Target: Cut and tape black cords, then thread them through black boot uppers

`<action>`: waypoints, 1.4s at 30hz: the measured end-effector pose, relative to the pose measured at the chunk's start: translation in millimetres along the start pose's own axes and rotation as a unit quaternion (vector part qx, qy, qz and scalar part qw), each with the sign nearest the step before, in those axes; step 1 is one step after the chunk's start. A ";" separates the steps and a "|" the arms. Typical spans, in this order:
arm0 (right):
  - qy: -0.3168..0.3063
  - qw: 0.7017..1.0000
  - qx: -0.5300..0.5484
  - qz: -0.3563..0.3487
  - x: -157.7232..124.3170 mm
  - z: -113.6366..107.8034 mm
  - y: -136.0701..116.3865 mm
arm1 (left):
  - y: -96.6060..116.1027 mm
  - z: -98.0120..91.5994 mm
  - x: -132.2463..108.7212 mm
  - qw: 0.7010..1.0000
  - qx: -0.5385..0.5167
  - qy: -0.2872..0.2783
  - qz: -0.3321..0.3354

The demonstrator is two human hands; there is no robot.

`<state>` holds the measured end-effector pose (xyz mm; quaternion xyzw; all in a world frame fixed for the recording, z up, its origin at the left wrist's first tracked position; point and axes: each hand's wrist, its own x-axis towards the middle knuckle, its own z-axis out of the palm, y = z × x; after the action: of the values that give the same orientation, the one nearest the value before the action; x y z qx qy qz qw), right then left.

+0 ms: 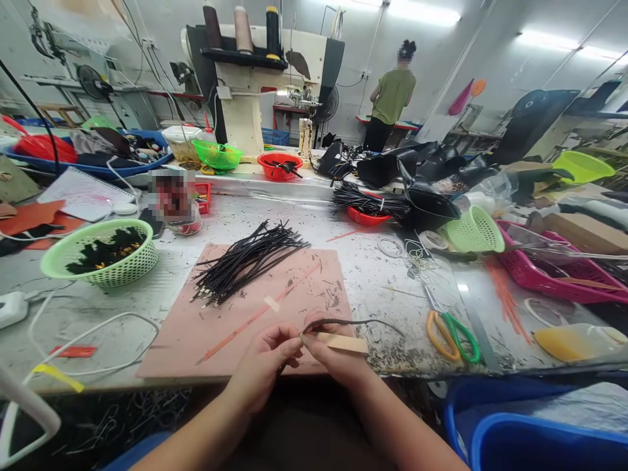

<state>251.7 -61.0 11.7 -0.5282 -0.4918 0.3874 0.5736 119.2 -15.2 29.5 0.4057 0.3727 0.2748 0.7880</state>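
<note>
Over the near edge of the pink board [169,340], my left hand [275,345] and my right hand [330,350] meet with their fingertips pinched together. Between them is a dark braided cord [338,321], its thin tail trailing off to the right. A flat beige strip [346,343] also sticks out from my right hand; what it is made of I cannot tell. The spot where the fingertips join is partly hidden. Farther back on the board lies a bundle of black braided cords [245,258] with pale ends. A small pale piece [271,303] rests near the long orange strip [245,327].
Scissors [444,330] with orange and green handles lie to the right. A light green basket [101,258] of black pieces stands left. Behind are a red bowl [367,216] under black cords and a sewing machine [245,98]. Blue bins [490,418] stand below the table; a person [392,98] is beyond.
</note>
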 end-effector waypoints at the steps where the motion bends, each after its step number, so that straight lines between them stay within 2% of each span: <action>1: -0.004 1.000 -0.013 -0.013 0.6 -1.0 -1.5 | -0.2 -0.1 0.0 1.000 -0.008 -0.004 -0.006; 7: -0.041 0.998 -0.003 -0.055 3.9 -5.2 -0.3 | -1.5 -0.6 2.5 0.995 -0.078 -0.028 -0.063; 10: -0.073 0.996 -0.004 -0.052 4.8 -7.2 3.2 | -1.5 -1.4 2.7 0.992 -0.086 -0.040 -0.085; 16: -0.099 0.992 0.002 -0.076 8.6 -12.2 -3.4 | -3.7 -0.4 1.4 0.987 -0.103 -0.043 -0.113; 22: -0.130 0.987 0.044 -0.078 8.9 -14.8 -0.2 | -4.6 -1.4 1.8 0.972 -0.140 -0.108 -0.153; 27: -0.131 0.985 0.044 -0.101 7.7 -15.4 -2.1 | -5.9 -1.9 2.3 0.970 -0.137 -0.126 -0.153; 30: -0.107 0.989 0.011 -0.099 6.8 -12.6 -4.9 | -5.6 -2.0 2.6 0.984 -0.101 -0.098 -0.111; 35: -0.036 0.995 -0.069 -0.065 4.8 -4.0 -7.2 | -0.8 -5.8 2.5 0.999 0.008 -0.035 0.030; 39: -0.031 0.991 -0.109 -0.074 3.8 -2.4 -11.1 | 1.9 -8.4 1.7 0.996 0.067 -0.032 0.053; 42: -0.075 0.976 -0.155 -0.131 4.4 -7.0 -15.2 | 2.7 -10.8 3.0 0.993 0.101 -0.038 0.047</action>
<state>258.4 -60.5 27.7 -0.5109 -0.6526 0.2664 0.4920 111.8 -7.0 26.4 0.5105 0.3487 0.2566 0.7429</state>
